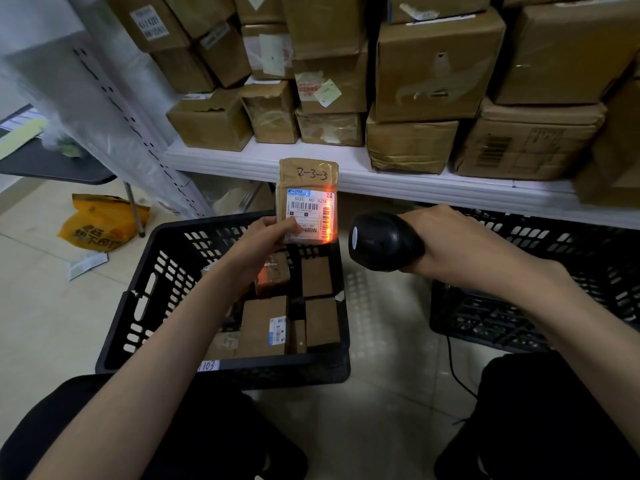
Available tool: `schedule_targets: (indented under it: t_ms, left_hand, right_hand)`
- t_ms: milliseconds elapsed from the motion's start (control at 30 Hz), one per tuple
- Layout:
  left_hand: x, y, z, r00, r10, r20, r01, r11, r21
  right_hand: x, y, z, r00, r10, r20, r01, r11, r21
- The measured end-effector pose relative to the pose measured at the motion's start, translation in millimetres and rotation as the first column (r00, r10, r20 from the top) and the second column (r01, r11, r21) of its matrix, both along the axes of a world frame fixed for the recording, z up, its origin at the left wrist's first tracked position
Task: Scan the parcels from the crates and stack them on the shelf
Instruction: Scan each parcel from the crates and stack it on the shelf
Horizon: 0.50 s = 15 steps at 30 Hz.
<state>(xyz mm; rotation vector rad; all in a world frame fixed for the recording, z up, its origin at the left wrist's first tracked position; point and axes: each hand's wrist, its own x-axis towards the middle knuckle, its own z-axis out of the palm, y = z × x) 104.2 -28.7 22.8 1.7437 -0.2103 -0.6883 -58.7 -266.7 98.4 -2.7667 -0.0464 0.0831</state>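
My left hand [265, 242] holds a small brown parcel [308, 181] upright by its lower edge, its white label facing me and "2-3-3" written on top. My right hand [457, 245] grips a black barcode scanner [381, 242] just right of the parcel, its head pointing left. A red scan light falls across the label's right side. Below the parcel stands a black plastic crate [145, 292] with several brown parcels [265, 327] inside. A second black crate [526, 323] stands to the right under my right forearm.
A white shelf [263, 161] behind the crates carries several stacked cardboard boxes [433, 67]. A white upright post [114, 102] stands at the left. A yellow bag [100, 223] lies on the tiled floor at left. The scanner's cable [457, 372] trails on the floor between my knees.
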Motion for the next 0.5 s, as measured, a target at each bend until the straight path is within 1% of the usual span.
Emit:
schedule_targets:
  t_ms: [100,300,400,500]
  left_hand:
    - [-2.6,0.1,1.1,1.000,0.003,0.010,-0.003,1.000,-0.005]
    - [-7.2,-4.3,6.5,0.998,-0.043,0.045,0.042,0.999,0.002]
    - [-11.9,-5.6,11.9,0.994,-0.081,0.069,0.080,0.997,0.019]
    - [-19.5,-5.9,15.6,0.995,-0.070,0.072,0.069,0.998,0.016]
  right_hand:
    - [-1.8,-0.7,0.2,1.000,0.006,0.019,-0.006,1.000,0.000]
    - [-10.4,-2.2,5.3,0.999,0.019,0.043,-0.019,1.000,0.003]
    - [-18.8,-1.5,13.9,0.999,0.005,0.038,-0.005,1.000,0.005]
    - [-26.6,-6.2,19.5,0.997,-0.045,0.068,0.041,0.998,0.057]
